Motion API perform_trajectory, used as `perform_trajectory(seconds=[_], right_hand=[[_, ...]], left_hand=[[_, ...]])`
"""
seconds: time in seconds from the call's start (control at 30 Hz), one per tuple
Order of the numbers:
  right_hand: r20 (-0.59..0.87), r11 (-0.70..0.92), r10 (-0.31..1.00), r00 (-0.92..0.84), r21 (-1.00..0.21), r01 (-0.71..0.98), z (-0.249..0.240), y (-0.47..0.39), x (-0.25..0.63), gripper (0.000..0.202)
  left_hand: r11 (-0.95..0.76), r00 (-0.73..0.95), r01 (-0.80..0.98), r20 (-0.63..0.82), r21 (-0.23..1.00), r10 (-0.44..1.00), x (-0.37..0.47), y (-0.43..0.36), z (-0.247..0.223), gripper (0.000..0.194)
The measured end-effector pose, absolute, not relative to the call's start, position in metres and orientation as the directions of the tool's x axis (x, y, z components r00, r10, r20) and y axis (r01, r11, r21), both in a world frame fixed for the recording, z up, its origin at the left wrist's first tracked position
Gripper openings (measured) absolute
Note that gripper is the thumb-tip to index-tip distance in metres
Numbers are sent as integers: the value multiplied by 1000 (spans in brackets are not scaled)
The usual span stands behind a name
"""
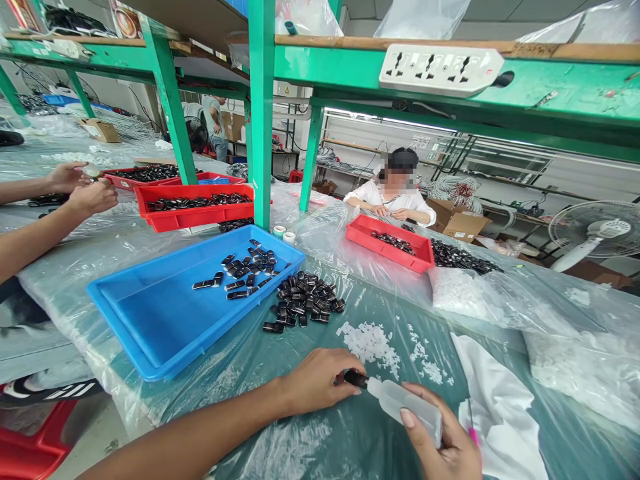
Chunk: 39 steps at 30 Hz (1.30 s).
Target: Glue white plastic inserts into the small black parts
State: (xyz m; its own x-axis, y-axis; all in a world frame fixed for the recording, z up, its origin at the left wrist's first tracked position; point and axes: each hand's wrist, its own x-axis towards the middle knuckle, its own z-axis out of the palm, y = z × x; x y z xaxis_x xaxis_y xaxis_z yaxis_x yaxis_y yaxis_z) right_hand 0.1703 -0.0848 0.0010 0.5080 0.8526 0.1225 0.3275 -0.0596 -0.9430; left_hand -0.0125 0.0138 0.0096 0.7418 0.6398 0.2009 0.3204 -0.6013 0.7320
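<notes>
My left hand (325,379) pinches a small black plastic piece (355,379) between thumb and fingers. A translucent white squeeze bottle (407,408) lies in the grip of my right hand (440,433), its nozzle against or just beside the black piece; I cannot tell if they touch. Just beyond my hands is a scatter of small white pieces (370,343). A heap of black pieces (307,298) sits to the left of that, by the blue tray (150,320), which holds several more black pieces in its right part.
A white cloth (500,407) and bags of white pieces (465,293) lie at the right. Red trays (200,217) stand farther back. A green post (261,133) rises behind the blue tray. A co-worker's hands (83,187) are at the left; another person (395,190) sits opposite.
</notes>
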Motion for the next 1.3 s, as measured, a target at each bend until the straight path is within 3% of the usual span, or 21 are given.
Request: perform_trajectory(seconds=[0.13, 0.43, 0.97, 1.3], right_hand=[[80, -75, 861, 503, -957, 282, 2, -83, 172, 45], [25, -50, 832, 554, -991, 121, 10, -80, 173, 46], [151, -15, 835, 529, -955, 296, 4, -82, 171, 42], [85, -99, 854, 514, -942, 321, 6, -84, 171, 47]], left_hand=[[-599, 745, 287, 219, 748, 630, -12, 15, 5, 20], [-396, 703, 191, 156, 898, 694, -12, 14, 6, 30], [-514, 700, 267, 203, 815, 685, -11, 15, 2, 25], [-494, 708, 279, 171, 823, 685, -11, 15, 4, 27]])
